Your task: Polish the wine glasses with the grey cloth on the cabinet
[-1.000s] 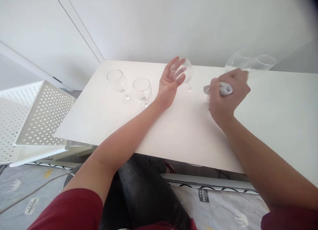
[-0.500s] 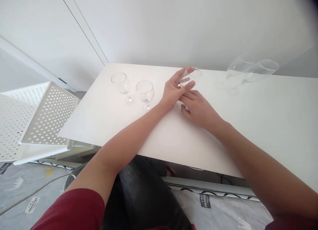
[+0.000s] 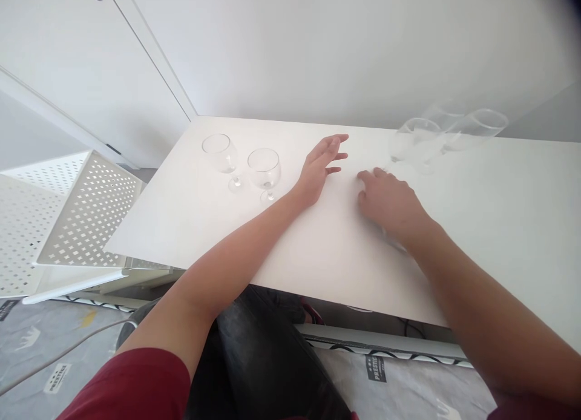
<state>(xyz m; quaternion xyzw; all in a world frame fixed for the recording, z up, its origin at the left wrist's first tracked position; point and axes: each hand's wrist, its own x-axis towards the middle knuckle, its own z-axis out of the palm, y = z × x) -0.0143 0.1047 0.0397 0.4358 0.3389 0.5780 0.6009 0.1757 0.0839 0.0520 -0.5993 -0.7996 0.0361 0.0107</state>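
My left hand (image 3: 321, 166) hovers over the middle of the white table (image 3: 308, 250), fingers spread, with nothing in it. To its right, my right hand (image 3: 393, 199) is closed around the lower part of a clear stemmed glass (image 3: 414, 140). That glass leans to the right, its bowl showing beyond my fingers, while the stem is mostly hidden by the hand. Behind it stand two tall clear glasses, the nearer one (image 3: 476, 129) and a fainter one (image 3: 442, 114) partly overlapped. Left of my left hand are two round-bowled wine glasses, one (image 3: 264, 169) close to my forearm and another (image 3: 220, 154) farther left.
A wall (image 3: 345, 51) runs along the table's back edge. White perforated metal steps (image 3: 86, 220) stand at the left, below a white door (image 3: 82, 75). My legs (image 3: 272, 353) are under the table's front edge, above a grey printed floor covering (image 3: 68, 347).
My left hand has let go of the clear glass and opened. My right hand has carried that glass to the right, towards the two tall glasses. The other glasses have stayed put.
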